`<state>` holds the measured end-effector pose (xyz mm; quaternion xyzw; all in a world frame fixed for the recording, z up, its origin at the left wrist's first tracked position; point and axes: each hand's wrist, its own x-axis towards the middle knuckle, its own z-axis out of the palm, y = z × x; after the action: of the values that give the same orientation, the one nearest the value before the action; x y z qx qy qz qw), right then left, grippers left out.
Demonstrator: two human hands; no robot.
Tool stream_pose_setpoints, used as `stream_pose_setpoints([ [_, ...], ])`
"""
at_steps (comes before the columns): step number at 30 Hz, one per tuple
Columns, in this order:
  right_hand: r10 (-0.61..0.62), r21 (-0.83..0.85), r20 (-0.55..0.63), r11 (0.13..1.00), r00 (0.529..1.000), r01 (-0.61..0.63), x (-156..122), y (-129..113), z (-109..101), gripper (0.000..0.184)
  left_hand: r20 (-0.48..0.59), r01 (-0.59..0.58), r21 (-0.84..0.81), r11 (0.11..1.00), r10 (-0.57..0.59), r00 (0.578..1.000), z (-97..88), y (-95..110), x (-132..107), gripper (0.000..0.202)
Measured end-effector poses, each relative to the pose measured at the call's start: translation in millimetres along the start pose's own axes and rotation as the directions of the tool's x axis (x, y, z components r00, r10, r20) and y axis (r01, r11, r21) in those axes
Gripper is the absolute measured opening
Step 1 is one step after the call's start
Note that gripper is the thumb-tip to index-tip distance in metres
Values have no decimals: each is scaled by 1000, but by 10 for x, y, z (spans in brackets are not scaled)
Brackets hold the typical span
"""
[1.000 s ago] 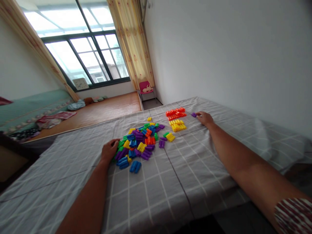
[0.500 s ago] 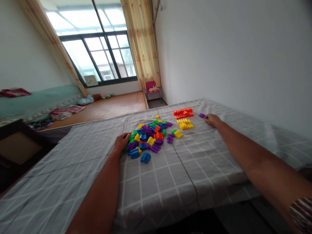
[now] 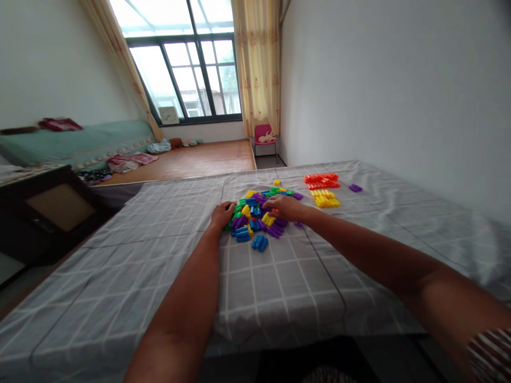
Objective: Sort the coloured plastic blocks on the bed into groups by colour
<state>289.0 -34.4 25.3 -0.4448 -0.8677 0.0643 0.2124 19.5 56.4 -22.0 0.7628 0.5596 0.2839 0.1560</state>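
Observation:
A heap of small plastic blocks (image 3: pixel 259 218) in blue, purple, yellow, green and orange lies on a grey checked cloth (image 3: pixel 279 282). My left hand (image 3: pixel 222 214) rests at the heap's left edge, fingers curled against the blocks. My right hand (image 3: pixel 284 207) hovers over the heap's right side, fingers bent down onto the blocks; what they hold, if anything, is hidden. To the right lie a row of orange blocks (image 3: pixel 321 181), a row of yellow blocks (image 3: pixel 326 198) and a single purple block (image 3: pixel 355 188).
The cloth covers a wide bed-like surface against a white wall (image 3: pixel 399 96) on the right. Beyond are a wooden platform (image 3: pixel 191 162), a small pink chair (image 3: pixel 264 139), a window with curtains and a green mattress (image 3: pixel 75 143). A dark cabinet (image 3: pixel 43 213) stands left.
My right hand left the lone purple block at the right and came back left over the mixed heap. The view swung, shifting everything rightward. My left hand stayed at the heap's edge.

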Motion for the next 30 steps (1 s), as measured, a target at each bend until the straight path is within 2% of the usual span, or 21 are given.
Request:
stream_pose_setpoints([
  [3, -10, 41, 110, 999, 994, 6, 5, -15, 69, 25, 0, -5, -26, 1000, 5, 1000, 22, -18, 7, 38],
  [6, 75, 66, 175, 994, 982, -88, 5, 66, 62, 20, -2, -8, -40, 999, 8, 1000, 46, -36, 13, 38],
  [7, 122, 59, 161, 989, 979, -133, 21, 102, 55, 20, -2, -9, -43, 999, 9, 1000, 53, -40, 15, 38],
  [9, 203, 12, 37, 979, 979, -203, 85, 168, 56, 21, -1, -10, -50, 999, 10, 1000, 62, -45, 18, 37],
  [11, 204, -46, -121, 976, 972, -211, 180, 201, 87, 24, 3, -2, -52, 999, 3, 1000, 65, -48, 21, 36],
  [12, 181, -68, -159, 979, 971, -194, 229, 199, 113, 28, 4, 1, -52, 999, -1, 1000, 65, -50, 21, 37],
  [14, 133, -98, -142, 984, 981, -147, 309, 164, 167, 35, 4, -1, -52, 999, 1, 1000, 61, -51, 22, 37],
  [16, 106, -127, -88, 985, 990, -117, 344, 111, 194, 34, 5, -12, -56, 998, 12, 1000, 52, -50, 22, 37],
  [20, 130, -121, -109, 982, 985, -143, 269, 117, 63, 26, 16, -12, -41, 999, 12, 1000, 35, -46, 29, 39],
  [23, 283, 14, -202, 958, 938, -286, 114, 290, -177, 20, 19, -10, -16, 1000, 10, 1000, 29, -46, 39, 40],
  [25, 448, 197, -249, 891, 859, -408, -12, 449, -341, 19, 25, -11, -13, 1000, 11, 1000, 25, -45, 42, 41],
  [27, 570, 413, -240, 792, 786, -449, -134, 590, -462, 22, 31, -9, -15, 1000, 9, 999, 20, -43, 41, 41],
  [28, 592, 500, -221, 751, 775, -431, -188, 642, -498, 25, 33, -7, -15, 1000, 8, 999, 17, -41, 38, 42],
  [30, 572, 600, -177, 708, 801, -373, -275, 699, -523, 32, 33, -8, -8, 1000, 9, 999, 11, -36, 32, 42],
])
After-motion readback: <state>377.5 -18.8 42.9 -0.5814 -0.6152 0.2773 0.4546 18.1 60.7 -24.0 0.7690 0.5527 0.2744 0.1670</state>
